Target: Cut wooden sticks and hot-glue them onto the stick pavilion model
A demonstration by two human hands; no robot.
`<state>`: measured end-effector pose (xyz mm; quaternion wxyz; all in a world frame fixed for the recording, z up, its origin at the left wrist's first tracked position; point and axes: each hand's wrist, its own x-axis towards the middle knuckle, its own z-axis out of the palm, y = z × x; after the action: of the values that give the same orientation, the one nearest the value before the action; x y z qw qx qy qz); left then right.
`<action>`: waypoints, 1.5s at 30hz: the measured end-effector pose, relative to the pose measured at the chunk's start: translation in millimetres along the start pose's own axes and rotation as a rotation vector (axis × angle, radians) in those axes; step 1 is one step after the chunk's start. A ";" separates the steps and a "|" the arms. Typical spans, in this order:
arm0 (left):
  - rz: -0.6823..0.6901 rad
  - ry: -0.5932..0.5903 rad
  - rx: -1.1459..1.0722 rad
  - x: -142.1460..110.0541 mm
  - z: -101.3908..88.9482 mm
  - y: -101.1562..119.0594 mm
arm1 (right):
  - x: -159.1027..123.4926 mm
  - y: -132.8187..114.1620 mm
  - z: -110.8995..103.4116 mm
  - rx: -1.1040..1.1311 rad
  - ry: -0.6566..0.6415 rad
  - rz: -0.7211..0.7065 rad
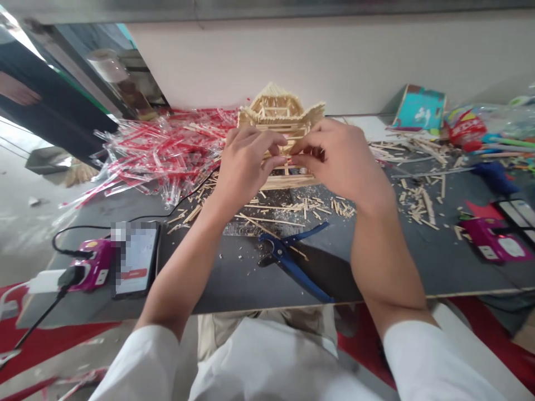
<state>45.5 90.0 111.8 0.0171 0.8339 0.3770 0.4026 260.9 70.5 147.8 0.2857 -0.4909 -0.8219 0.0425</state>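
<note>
A small model house built of thin wooden sticks (273,108), with a peaked and upturned roof, stands at the back of the table. My left hand (248,159) and my right hand (338,159) are both at its front, fingertips close together in a pinch. Whatever lies between the fingertips is too small to make out. The hands cover much of the model's lower front. Cut stick pieces (307,207) and dust lie below them, beside a clear ruler (242,229). Nearer to me rests a blue-handled cutting tool (288,262).
Red and clear plastic wrappers (175,147) are heaped on the left. A phone (136,259) and a purple power socket (94,264) with cables sit at the left front. Another purple socket (495,239) and more stick scraps (424,206) lie right. Someone's hand (19,89) shows far left.
</note>
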 end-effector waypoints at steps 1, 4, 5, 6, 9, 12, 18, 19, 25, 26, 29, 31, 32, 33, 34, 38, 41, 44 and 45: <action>-0.002 -0.003 -0.003 0.7 0.3 0.0 | 0.1 0.9 1.7 0.001 -0.005 -0.005; -0.015 -0.007 -0.017 3.6 -8.2 -1.5 | -1.6 1.1 1.7 0.011 -0.003 0.000; -0.026 -0.007 -0.023 4.4 -14.1 -3.1 | -2.4 0.6 0.8 0.014 0.001 0.006; -0.043 -0.010 -0.032 5.0 -21.1 -5.4 | -3.2 0.1 -0.2 0.014 0.005 0.013; -0.103 -0.086 -0.052 4.9 -42.1 -15.1 | -5.3 -1.4 -2.4 -0.016 0.009 0.028; -0.141 -0.118 -0.042 3.5 -53.6 -23.8 | -7.6 -3.7 -3.9 -0.072 0.015 0.025; -0.149 -0.161 -0.074 3.5 -52.0 -23.0 | -9.1 -9.5 -6.4 -0.168 0.013 0.024; -0.147 -0.168 -0.077 3.9 -51.3 -21.8 | -8.7 -9.3 -6.2 -0.166 0.006 0.030; -0.088 -0.174 -0.074 4.7 -46.7 -19.2 | -7.4 -2.9 -1.9 -0.104 0.001 0.022; -0.074 -0.170 -0.074 4.6 -45.8 -19.3 | -7.4 -2.2 -1.5 -0.100 0.009 0.018; -0.075 -0.184 -0.059 4.4 -43.9 -19.0 | -6.8 -2.2 -2.4 -0.083 0.017 0.014; -0.095 -0.207 -0.042 4.3 -43.6 -17.9 | -6.2 -3.3 -5.8 -0.072 0.001 0.026; -0.103 -0.213 -0.037 4.3 -43.7 -17.1 | -6.1 -3.7 -8.4 -0.068 -0.008 0.040; -0.110 -0.214 -0.036 4.4 -43.8 -16.2 | -6.2 -3.7 -11.4 -0.064 -0.016 0.056; -0.117 -0.214 -0.037 4.5 -43.9 -15.3 | -6.7 -3.4 -14.7 -0.061 -0.020 0.071; -0.126 -0.206 -0.038 5.3 -44.9 -13.5 | -10.7 3.5 -26.1 -0.055 -0.015 0.096; -0.100 -0.187 -0.030 5.3 -46.2 -16.5 | -12.7 11.0 -28.0 -0.025 -0.026 0.111; -0.093 -0.173 -0.020 4.5 -47.4 -22.0 | -11.1 13.9 -25.1 0.006 -0.036 0.126; -0.090 -0.171 -0.016 4.2 -47.8 -23.6 | -10.0 13.3 -23.9 0.008 -0.035 0.127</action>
<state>-0.1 96.5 138.9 0.0741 0.8474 0.4078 0.3319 287.1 63.9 158.7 0.2699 -0.5402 -0.7938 0.0725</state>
